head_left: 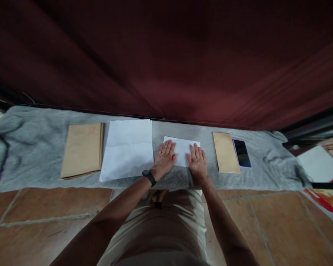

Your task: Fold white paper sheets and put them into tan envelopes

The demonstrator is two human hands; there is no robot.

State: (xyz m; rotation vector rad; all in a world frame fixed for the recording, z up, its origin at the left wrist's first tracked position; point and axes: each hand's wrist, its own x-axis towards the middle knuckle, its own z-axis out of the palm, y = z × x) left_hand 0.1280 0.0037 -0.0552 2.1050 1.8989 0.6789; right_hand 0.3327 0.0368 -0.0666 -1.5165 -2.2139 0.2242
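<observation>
A small white rectangle of paper [182, 150], apparently folded, lies on the grey cloth in front of me. My left hand [164, 158] presses flat on its left end, fingers stretched out. On the right end rests my right hand [197, 160], palm down with the fingers spread a little. Close to my left hand is a stack of large white sheets [129, 149] with a crease across the middle. Right of my right hand lies a narrow brown envelope [226, 152]. The underside of the paper is hidden.
A pile of larger brown envelopes [81, 149] lies at the left. Beside the narrow envelope is a dark-screened phone [242, 153]. The grey cloth [269, 162] covers a narrow bench against a dark red curtain [166, 66]. More papers [320, 166] lie beyond the right end.
</observation>
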